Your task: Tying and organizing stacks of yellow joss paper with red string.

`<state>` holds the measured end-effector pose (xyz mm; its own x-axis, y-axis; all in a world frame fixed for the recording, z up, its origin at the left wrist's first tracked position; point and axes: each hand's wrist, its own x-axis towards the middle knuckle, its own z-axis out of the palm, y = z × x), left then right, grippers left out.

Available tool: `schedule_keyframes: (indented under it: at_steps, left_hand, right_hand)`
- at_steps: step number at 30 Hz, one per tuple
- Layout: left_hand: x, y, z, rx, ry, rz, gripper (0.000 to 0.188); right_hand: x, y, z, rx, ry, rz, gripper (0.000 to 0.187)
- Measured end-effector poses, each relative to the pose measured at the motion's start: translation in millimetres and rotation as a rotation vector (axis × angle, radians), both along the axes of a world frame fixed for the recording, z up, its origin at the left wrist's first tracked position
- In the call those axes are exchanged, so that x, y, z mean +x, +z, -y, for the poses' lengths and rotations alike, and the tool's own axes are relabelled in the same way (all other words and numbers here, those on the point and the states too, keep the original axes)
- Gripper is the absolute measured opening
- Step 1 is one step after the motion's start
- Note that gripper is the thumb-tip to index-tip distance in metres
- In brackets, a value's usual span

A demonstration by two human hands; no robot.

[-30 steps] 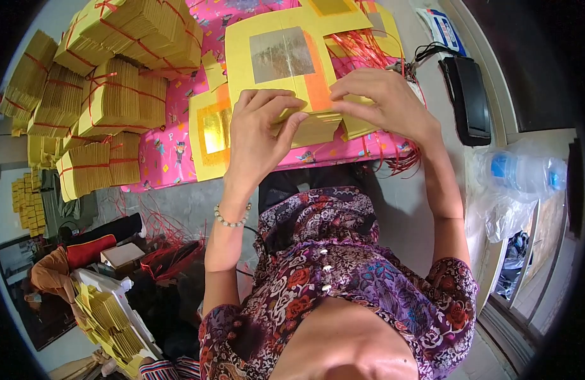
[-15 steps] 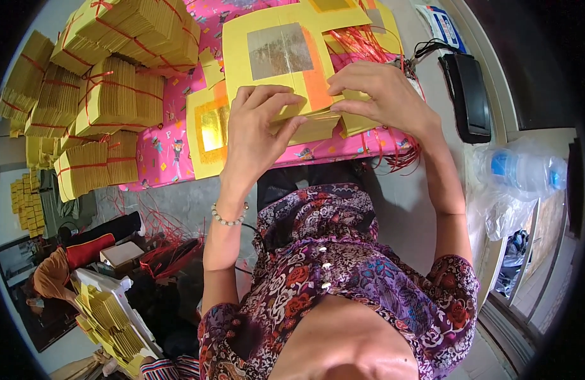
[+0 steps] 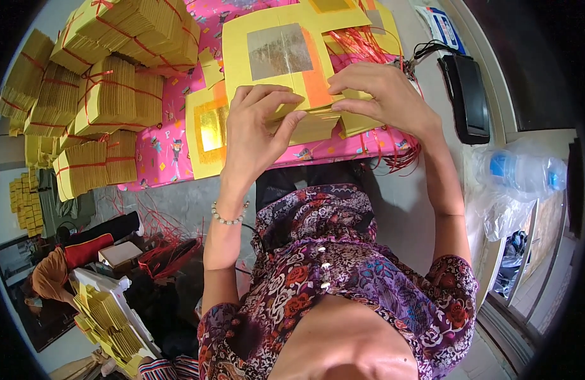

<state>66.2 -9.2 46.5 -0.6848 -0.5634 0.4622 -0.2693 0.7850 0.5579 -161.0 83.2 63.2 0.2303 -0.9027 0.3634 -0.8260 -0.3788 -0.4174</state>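
Note:
A thick stack of yellow paper sheets [image 3: 242, 38] lies before me on a pink patterned tablecloth [image 3: 156, 161]. Its top sheet bears a silver foil square and an orange band. My left hand [image 3: 257, 126] is at the near edge of the stack, fingers curled over the top and thumb against the front. On the right part of that edge, my right hand [image 3: 384, 98] pinches in the same way, fingers above and thumb below. The top paper lifts slightly between the hands. Left of the stack lies a yellow sheet with gold foil [image 3: 213, 126].
Yellow paper bundles [image 3: 118, 95] tied with red string are piled at the left. Loose red strings [image 3: 359, 47] lie beyond my right hand. A black case [image 3: 467, 98] and a bagged plastic bottle [image 3: 517, 168] are at the right. A striped sleeve [image 3: 169, 367] shows at lower left.
Both hands keep nearly the same place on the stack's near edge. My left thumb has shifted slightly up toward the top sheet.

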Motion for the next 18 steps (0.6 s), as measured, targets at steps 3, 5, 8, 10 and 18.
schedule_keyframes:
  at_steps: [3, 5, 8, 10, 18]
  left_hand:
    - [0, 0, -1, 0.005, 0.004, 0.001, 0.018]
    - [0, -1, -1, 0.013, 0.002, -0.002, 0.018]
    - [-1, -3, 1, 0.010, -0.003, -0.010, 0.018]
    - [0, 1, -1, 0.032, 0.001, -0.018, 0.018]
    - [-2, 0, 3, 0.042, 0.017, -0.020, 0.017]
  right_hand:
    - [-1, 0, -3, -0.026, 0.009, 0.012, 0.025]
    - [-1, 0, -6, -0.029, 0.017, 0.006, 0.025]
    - [-2, 0, -7, 0.011, 0.007, -0.016, 0.028]
    - [-2, 1, -8, -0.014, 0.015, -0.027, 0.028]
    - [12, -4, 5, -0.231, -0.007, -0.076, 0.027]
